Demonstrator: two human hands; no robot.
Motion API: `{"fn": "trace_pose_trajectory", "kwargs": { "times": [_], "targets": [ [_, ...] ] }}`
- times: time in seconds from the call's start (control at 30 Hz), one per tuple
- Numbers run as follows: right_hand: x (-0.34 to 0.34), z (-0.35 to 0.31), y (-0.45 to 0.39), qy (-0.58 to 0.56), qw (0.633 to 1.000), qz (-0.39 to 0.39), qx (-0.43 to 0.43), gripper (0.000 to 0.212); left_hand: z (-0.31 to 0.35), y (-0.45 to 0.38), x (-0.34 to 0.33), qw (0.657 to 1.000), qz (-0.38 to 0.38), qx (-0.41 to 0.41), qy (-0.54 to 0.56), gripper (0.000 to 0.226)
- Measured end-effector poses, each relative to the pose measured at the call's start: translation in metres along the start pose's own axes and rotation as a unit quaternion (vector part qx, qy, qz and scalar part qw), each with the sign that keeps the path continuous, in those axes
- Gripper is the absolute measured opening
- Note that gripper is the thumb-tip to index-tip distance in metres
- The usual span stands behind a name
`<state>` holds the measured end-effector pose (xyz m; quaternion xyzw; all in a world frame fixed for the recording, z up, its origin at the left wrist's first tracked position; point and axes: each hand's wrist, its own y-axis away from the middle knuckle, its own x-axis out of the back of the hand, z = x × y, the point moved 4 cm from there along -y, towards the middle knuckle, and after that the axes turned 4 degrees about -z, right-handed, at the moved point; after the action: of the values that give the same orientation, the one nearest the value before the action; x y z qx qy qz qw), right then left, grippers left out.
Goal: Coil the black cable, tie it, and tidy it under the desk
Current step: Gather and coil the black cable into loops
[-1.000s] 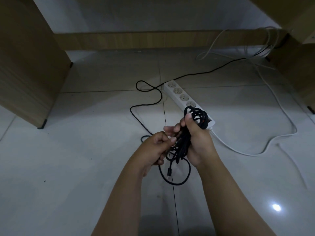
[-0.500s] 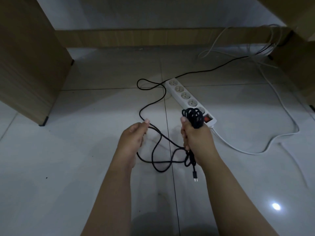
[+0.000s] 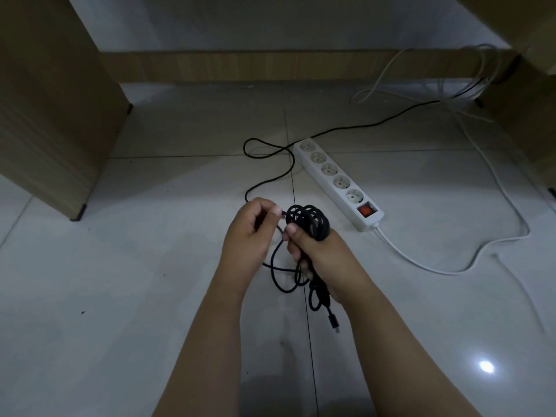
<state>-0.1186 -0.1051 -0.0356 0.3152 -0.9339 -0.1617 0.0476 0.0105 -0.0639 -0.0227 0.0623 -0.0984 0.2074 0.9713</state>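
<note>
The black cable point(image 3: 308, 222) is bunched into several loops that stick up above my right hand point(image 3: 319, 257), which is closed around the bundle. Its plug end point(image 3: 334, 322) dangles below that wrist. My left hand point(image 3: 251, 233) pinches the loose strand just left of the loops, fingertips almost touching the bundle. From there the cable runs over the white tile floor in a curl point(image 3: 255, 149) and on toward the far right desk leg point(image 3: 523, 94). Slack loops hang between my hands.
A white power strip point(image 3: 334, 179) with a red switch lies just beyond my hands, its white cord point(image 3: 436, 267) looping right. Wooden desk panels stand at left point(image 3: 51, 100) and right, with a rail point(image 3: 270, 66) at the back. White wires cluster at back right.
My left hand has swung back in from the left, carrying the strand up to the bundle. The loose loop on the floor has shrunk, and the loops above my right hand look thicker.
</note>
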Motion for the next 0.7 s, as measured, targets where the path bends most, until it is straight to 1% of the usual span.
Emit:
{"fn": "trace_pose_trajectory", "kwargs": {
  "times": [0.03,0.07,0.13,0.17,0.2,0.27,0.33,0.37,0.43,0.5,0.57,0.63,0.7],
  "targets": [
    [0.002,0.000,-0.001,-0.026,1.000,0.008,-0.002,0.024,0.001,0.000,0.001,0.999,0.028,-0.012,0.012,0.008],
    [0.004,0.000,0.000,-0.056,0.998,0.021,-0.003,0.023,0.004,0.001,0.003,0.997,0.065,-0.038,0.006,0.016],
    [0.011,-0.001,0.000,-0.136,0.989,0.052,-0.005,0.020,0.012,0.004,0.007,0.985,0.122,-0.109,-0.058,0.022],
    [0.014,-0.002,0.000,-0.178,0.982,0.066,-0.003,0.020,0.017,0.005,0.007,0.978,0.129,-0.139,-0.087,0.020],
    [0.017,-0.002,-0.001,-0.212,0.974,0.080,0.000,0.019,0.020,0.006,0.006,0.975,0.117,-0.157,-0.107,0.019],
    [0.022,-0.001,-0.003,-0.247,0.963,0.106,0.001,0.019,0.021,0.006,-0.003,0.981,0.040,-0.153,-0.110,0.017],
    [0.025,0.000,-0.005,-0.259,0.958,0.120,0.002,0.020,0.012,0.006,-0.013,0.988,-0.040,-0.107,-0.106,0.019],
    [0.025,0.000,-0.006,-0.267,0.956,0.123,0.003,0.020,0.007,0.006,-0.017,0.988,-0.064,-0.083,-0.111,0.020],
    [0.026,0.002,-0.007,-0.283,0.951,0.126,0.003,0.020,0.002,0.007,-0.021,0.986,-0.077,-0.063,-0.137,0.019],
    [0.025,0.001,-0.006,-0.294,0.948,0.123,0.001,0.020,0.002,0.006,-0.022,0.986,-0.081,-0.057,-0.134,0.013],
    [0.025,0.001,-0.007,-0.317,0.942,0.113,-0.007,0.018,0.000,0.006,-0.022,0.986,-0.123,-0.033,-0.104,0.013],
    [0.025,0.001,-0.007,-0.346,0.932,0.111,-0.011,0.017,-0.006,0.009,-0.021,0.978,-0.182,0.001,-0.099,0.017],
    [0.026,0.001,-0.008,-0.353,0.928,0.116,-0.007,0.017,-0.010,0.011,-0.018,0.969,-0.223,0.028,-0.099,0.018]
  ]
}}
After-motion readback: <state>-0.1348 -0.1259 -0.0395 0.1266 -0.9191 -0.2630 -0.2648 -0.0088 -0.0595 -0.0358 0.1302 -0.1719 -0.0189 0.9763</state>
